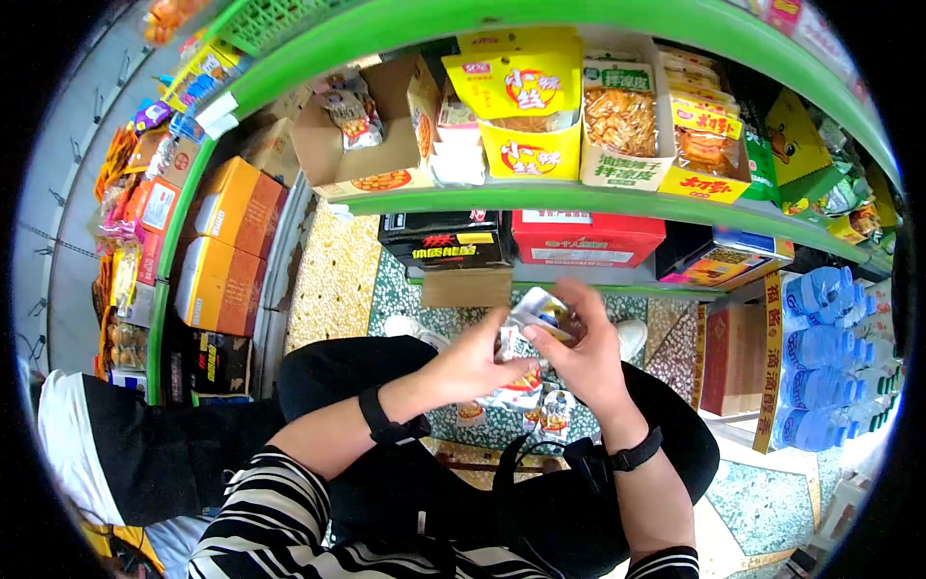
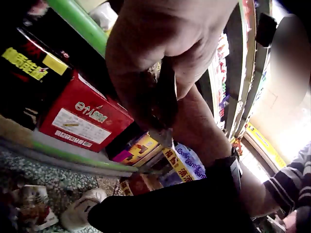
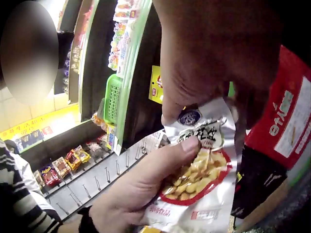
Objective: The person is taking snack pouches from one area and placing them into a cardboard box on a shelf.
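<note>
Both hands meet in front of the body over a silvery snack packet [image 3: 201,174] with a picture of peanuts on its front. My left hand [image 1: 463,362] grips its side, thumb laid across the front in the right wrist view. At the packet's upper end, my right hand [image 1: 598,352] pinches it; its fingers are mostly in shadow in the right wrist view. Below the hands, several similar packets [image 1: 556,411] lie on the speckled floor. On the shelf above, an open cardboard box [image 1: 313,159] holds a few silvery packets [image 1: 355,118].
A green-edged shelf [image 1: 434,200] runs across the front, with boxes of yellow snack bags [image 1: 531,150] on it. Below stand a black box [image 1: 444,238] and a red box [image 1: 586,238]. Blue-tinted water bottles [image 1: 815,357] are stacked at right; orange cartons [image 1: 222,285] at left.
</note>
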Demonstrator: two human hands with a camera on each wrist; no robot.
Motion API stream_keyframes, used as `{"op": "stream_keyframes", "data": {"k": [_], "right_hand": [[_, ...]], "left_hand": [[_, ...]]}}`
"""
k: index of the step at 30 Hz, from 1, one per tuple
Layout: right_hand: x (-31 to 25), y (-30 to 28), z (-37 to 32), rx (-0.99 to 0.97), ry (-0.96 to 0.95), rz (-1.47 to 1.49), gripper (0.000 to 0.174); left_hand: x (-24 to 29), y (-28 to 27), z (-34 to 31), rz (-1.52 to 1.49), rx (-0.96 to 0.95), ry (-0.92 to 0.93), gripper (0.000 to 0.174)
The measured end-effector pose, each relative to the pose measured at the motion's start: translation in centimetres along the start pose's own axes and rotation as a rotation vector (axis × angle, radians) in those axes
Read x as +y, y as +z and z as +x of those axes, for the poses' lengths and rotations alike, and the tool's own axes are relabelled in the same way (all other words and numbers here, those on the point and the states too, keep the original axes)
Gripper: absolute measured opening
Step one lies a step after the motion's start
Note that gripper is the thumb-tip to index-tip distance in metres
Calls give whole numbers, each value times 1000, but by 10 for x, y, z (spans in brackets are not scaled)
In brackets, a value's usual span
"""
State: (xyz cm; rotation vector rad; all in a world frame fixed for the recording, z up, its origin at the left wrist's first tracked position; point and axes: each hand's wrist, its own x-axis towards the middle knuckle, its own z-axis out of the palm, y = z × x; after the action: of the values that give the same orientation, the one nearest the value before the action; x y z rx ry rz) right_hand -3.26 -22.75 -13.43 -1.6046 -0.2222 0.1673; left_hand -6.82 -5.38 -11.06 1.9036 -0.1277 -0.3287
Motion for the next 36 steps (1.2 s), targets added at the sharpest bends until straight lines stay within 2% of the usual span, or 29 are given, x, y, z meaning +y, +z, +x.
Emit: {"op": "stream_keyframes", "data": {"k": [2,3,4,6,10,12,13,16,18,19,22,25,27,29,30,31,32,33,34,36], "right_hand": [[-14,-12,-3,-52,-80,-272,48],[-13,-14,-7,-35,-114,-329,46],[-7,-15,-9,19,-308,-448,45],[-4,-12,-21,8,-185,-341,40],[-2,-8,-34,45,-189,-383,34],[-4,-13,-35,23,-142,-435,35],[-3,-11,-35,78,-200,-414,34],[-9,-11,-39,98,-90,-225,35],[-2,-8,-41,128,-136,-140,38],[-4,-8,-42,142,-142,-129,39],[-8,-8,-45,161,-132,-25,38],[2,-3,-44,155,-114,105,36],[-13,-6,-46,153,-140,-149,33],[-13,-6,-45,146,-192,-430,27],[-10,-4,-46,176,-234,-438,27],[-9,1,-48,206,-277,-444,26],[-10,7,-49,235,-319,-448,26],[-25,10,-55,108,-75,-229,26],[-18,11,-54,116,-42,-142,26],[5,11,-49,127,26,37,25]], "left_hand": [[4,6,-5,199,28,-13,53],[13,4,-5,246,-60,-175,66],[20,8,-8,326,-44,-158,63],[43,16,-14,444,-86,-238,61],[46,43,-29,508,-60,-158,63],[62,49,-36,521,-61,-190,67],[64,51,-39,496,-50,-172,70],[63,54,-49,405,-34,-143,75],[60,56,-54,318,-47,-154,78],[48,59,-55,209,-42,-81,78],[27,63,-53,-55,-94,-28,78],[32,56,-56,230,-43,-5,76],[45,51,-60,437,16,-64,70],[43,50,-58,481,58,-133,65],[43,49,-56,505,79,-168,62],[45,50,-58,521,148,-108,56],[50,52,-59,557,100,-113,56],[56,55,-59,594,56,-121,57],[59,58,-59,629,14,-136,57],[51,65,-61,625,77,-4,59]]}}
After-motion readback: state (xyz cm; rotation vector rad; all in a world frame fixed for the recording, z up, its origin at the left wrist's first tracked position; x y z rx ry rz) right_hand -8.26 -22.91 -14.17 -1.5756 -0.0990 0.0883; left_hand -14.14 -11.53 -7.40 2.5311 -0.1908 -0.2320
